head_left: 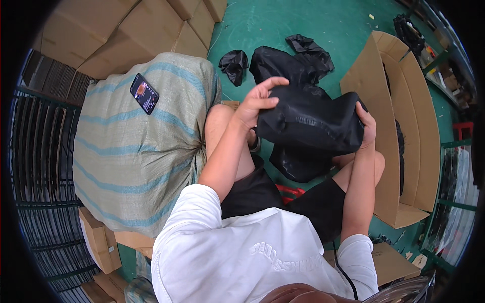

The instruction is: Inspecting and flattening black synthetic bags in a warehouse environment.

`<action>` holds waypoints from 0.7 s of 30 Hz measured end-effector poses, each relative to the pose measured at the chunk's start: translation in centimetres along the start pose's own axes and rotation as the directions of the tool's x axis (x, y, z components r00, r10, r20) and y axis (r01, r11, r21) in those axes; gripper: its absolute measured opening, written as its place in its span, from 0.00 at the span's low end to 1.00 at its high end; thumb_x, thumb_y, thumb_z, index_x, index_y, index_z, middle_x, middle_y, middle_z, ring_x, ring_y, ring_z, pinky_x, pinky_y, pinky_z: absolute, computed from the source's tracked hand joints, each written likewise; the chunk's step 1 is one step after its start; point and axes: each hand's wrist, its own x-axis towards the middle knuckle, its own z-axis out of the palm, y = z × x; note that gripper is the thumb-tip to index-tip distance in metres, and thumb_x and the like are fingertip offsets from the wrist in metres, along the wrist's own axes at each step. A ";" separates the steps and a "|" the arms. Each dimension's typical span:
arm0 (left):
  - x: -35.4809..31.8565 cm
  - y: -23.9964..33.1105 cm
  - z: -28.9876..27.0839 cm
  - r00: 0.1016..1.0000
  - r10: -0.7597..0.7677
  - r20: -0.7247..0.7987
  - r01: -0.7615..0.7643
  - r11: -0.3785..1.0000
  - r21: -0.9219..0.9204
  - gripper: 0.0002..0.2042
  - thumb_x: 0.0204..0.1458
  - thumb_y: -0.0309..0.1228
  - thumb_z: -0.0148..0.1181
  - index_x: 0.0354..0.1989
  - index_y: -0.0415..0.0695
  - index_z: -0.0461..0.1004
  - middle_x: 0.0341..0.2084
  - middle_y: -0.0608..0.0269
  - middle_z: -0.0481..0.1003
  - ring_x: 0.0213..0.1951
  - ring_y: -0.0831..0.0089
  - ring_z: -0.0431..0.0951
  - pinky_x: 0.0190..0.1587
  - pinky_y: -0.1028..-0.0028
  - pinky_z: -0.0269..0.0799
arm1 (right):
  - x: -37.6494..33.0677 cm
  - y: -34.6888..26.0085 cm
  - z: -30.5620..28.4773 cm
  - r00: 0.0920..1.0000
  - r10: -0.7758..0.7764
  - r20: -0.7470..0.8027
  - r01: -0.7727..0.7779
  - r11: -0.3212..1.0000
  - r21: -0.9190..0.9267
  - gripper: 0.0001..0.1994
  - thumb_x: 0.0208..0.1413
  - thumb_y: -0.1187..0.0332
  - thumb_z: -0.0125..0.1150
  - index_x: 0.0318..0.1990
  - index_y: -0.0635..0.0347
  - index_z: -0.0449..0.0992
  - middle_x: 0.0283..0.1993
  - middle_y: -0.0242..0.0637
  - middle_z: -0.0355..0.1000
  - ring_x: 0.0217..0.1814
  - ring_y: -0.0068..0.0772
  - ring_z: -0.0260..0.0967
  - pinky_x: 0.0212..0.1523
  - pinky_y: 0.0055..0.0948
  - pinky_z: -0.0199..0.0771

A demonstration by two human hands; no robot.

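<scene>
A black, soft, shiny bag-like piece point(316, 121) with faint raised marks is held up in front of me, its sides folded and sagging. My left hand point(258, 102) has hold of its upper left edge, thumb and forefinger on the black material, other fingers partly hidden. At the right edge, my right hand point(369, 127) is closed on the same piece, with its fingertips near the top corner. Below it, between my legs, hangs a rounded black part point(300, 164); whether it belongs to the held piece I cannot tell. More black material point(275, 63) lies just beyond it.
Crumpled black pieces point(234, 66) lie on the green floor point(262, 22). An open cardboard box point(422, 126) with black items inside stands at the right. To the left sits a bulging striped woven sack point(136, 166) bearing a phone point(144, 94). Stacked cartons point(146, 38) rise behind it.
</scene>
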 end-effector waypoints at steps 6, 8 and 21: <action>-4.6 -1.8 1.7 0.994 -0.062 -0.093 0.066 0.997 0.041 0.25 0.50 0.15 0.59 0.57 0.39 0.62 0.45 0.55 0.76 0.45 0.72 0.79 0.49 0.74 0.76 | -3.4 1.0 0.9 0.996 0.039 -0.079 -0.051 0.986 -0.157 0.16 0.65 0.66 0.47 0.51 0.69 0.71 0.47 0.49 0.76 0.47 0.46 0.76 0.50 0.42 0.79; -5.8 -1.8 3.2 0.994 -0.058 -0.095 0.064 0.996 0.065 0.26 0.48 0.17 0.61 0.57 0.39 0.61 0.45 0.56 0.75 0.46 0.71 0.79 0.49 0.73 0.75 | -5.3 1.4 2.4 0.993 0.020 -0.119 -0.041 0.983 -0.180 0.15 0.64 0.67 0.48 0.50 0.69 0.72 0.45 0.49 0.76 0.46 0.45 0.77 0.49 0.41 0.79; -3.4 2.6 11.4 0.955 -0.290 0.054 0.242 0.875 0.420 0.34 0.44 0.22 0.69 0.60 0.41 0.58 0.40 0.64 0.73 0.38 0.80 0.74 0.40 0.78 0.72 | -10.5 0.5 6.2 0.938 -0.347 0.009 0.124 0.311 -0.942 0.13 0.52 0.67 0.66 0.39 0.68 0.75 0.34 0.40 0.75 0.31 0.31 0.72 0.34 0.28 0.72</action>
